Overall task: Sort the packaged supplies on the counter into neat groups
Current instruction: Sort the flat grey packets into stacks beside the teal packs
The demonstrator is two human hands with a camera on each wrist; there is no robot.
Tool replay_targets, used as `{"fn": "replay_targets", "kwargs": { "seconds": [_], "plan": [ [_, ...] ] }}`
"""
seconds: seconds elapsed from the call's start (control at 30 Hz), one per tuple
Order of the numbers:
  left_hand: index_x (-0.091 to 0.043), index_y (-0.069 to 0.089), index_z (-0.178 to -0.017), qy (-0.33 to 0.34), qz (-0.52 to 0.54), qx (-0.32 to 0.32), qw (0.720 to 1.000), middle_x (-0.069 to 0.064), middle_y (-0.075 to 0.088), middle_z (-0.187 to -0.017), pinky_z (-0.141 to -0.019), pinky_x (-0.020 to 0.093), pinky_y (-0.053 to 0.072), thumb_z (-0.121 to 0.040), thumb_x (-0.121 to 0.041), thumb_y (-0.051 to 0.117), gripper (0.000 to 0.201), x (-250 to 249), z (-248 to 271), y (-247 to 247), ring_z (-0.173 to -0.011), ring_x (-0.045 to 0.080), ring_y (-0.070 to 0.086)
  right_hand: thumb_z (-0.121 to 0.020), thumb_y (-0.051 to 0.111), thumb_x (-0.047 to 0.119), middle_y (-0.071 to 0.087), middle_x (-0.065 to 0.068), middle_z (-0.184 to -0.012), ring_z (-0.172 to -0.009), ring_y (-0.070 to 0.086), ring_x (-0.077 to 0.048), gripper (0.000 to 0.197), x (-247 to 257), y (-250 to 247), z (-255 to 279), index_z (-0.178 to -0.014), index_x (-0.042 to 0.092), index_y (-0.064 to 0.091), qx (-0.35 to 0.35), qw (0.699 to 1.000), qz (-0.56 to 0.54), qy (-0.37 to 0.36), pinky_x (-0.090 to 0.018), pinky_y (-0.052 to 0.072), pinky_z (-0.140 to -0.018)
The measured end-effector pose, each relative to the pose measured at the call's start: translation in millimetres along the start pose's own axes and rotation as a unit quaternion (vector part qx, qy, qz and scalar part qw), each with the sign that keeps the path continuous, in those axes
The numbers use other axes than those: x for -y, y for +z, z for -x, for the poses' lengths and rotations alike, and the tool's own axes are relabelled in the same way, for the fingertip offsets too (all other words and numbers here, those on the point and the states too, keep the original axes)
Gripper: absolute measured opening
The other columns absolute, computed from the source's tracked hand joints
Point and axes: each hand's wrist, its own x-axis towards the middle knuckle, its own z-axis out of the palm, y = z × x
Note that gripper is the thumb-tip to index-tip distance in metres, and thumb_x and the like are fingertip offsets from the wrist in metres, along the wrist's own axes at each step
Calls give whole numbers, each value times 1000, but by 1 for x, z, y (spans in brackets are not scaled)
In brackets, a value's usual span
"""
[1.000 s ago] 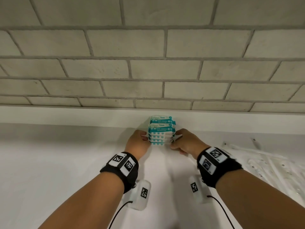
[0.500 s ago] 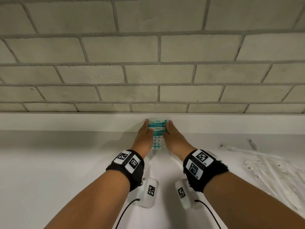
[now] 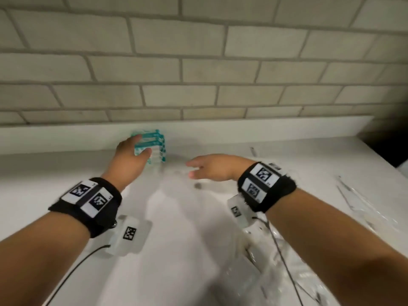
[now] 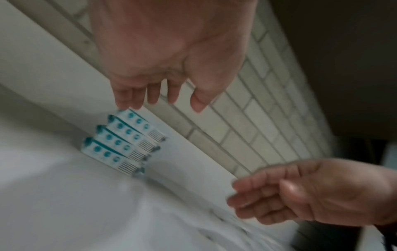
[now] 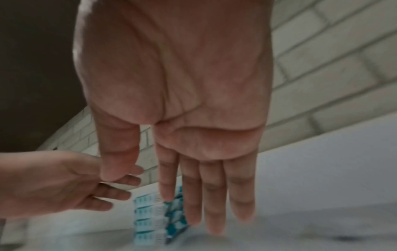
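Several teal-and-white packets (image 3: 157, 146) stand in a tight row against the white backsplash ledge; they also show in the left wrist view (image 4: 120, 144) and the right wrist view (image 5: 150, 215). My left hand (image 3: 135, 151) is at the row's left side with relaxed fingers (image 4: 148, 95) and holds nothing; whether it touches the farthest packet I cannot tell. My right hand (image 3: 198, 167) hovers over the counter to the right of the row, apart from it, its fingers (image 5: 211, 195) straight and empty.
The white counter (image 3: 176, 217) runs left to right under a grey brick wall (image 3: 198, 69). Clear wrapped supplies (image 3: 362, 202) lie scattered at the right, and more clear packages (image 3: 254, 274) lie under my right forearm. A dark gap (image 3: 388, 149) ends the counter at far right.
Both hands were pressing the sides of the packet row. My right hand has since come off and moved right; my left hand has loosened at the left side. The view has swung right.
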Motion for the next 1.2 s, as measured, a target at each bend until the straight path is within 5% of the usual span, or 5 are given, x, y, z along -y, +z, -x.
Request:
{"fn": "replay_targets", "kwargs": {
  "seconds": [0.47, 0.63, 0.83, 1.0, 1.2],
  "plan": [
    [-30, 38, -144, 125, -288, 380, 870, 3, 35, -147, -105, 33, 35, -91, -43, 57, 58, -105, 164, 137, -131, 22, 41, -97, 49, 27, 21, 4, -159, -146, 18, -17, 52, -175, 51, 183, -147, 31, 36, 63, 972, 94, 205, -35, 13, -117],
    [-16, 34, -138, 57, -423, 329, 842, 3, 52, -126, -85, 34, 49, -73, -48, 75, 84, -108, 200, 134, -107, 23, 56, -97, 43, 23, 48, -4, -132, -118, 49, -27, 37, -191, 59, 179, -133, 29, 53, -56, 955, 237, 167, -43, 41, -102],
    [-12, 46, -124, -49, -379, 293, 877, 3, 60, -115, -79, 29, 47, -78, -42, 74, 61, -95, 237, 133, -100, 21, 59, -96, 52, 17, 61, 7, -121, -107, 57, -18, 30, -153, 82, 142, -120, 29, 63, -140, 945, 247, -162, -33, 44, -88],
    [-17, 49, -79, -88, -327, 223, 914, 1, 57, -85, -59, 23, 33, -86, -42, 64, 30, -86, 252, 119, -80, 18, 51, -93, 47, 22, 51, -5, -120, -112, 45, -27, 31, -171, 71, 128, -123, 25, 54, -90, 911, 398, -57, -41, 35, -93],
    [-8, 25, -149, -91, -246, 161, 951, 12, 41, -147, -100, 32, 36, -99, -35, 43, 59, -102, 258, 132, -129, 27, 44, -92, 49, 18, 58, 1, -89, -103, 51, -25, 6, -192, 47, 145, -89, 23, 49, -204, 933, 285, -81, -51, 26, -108]
  ]
}}
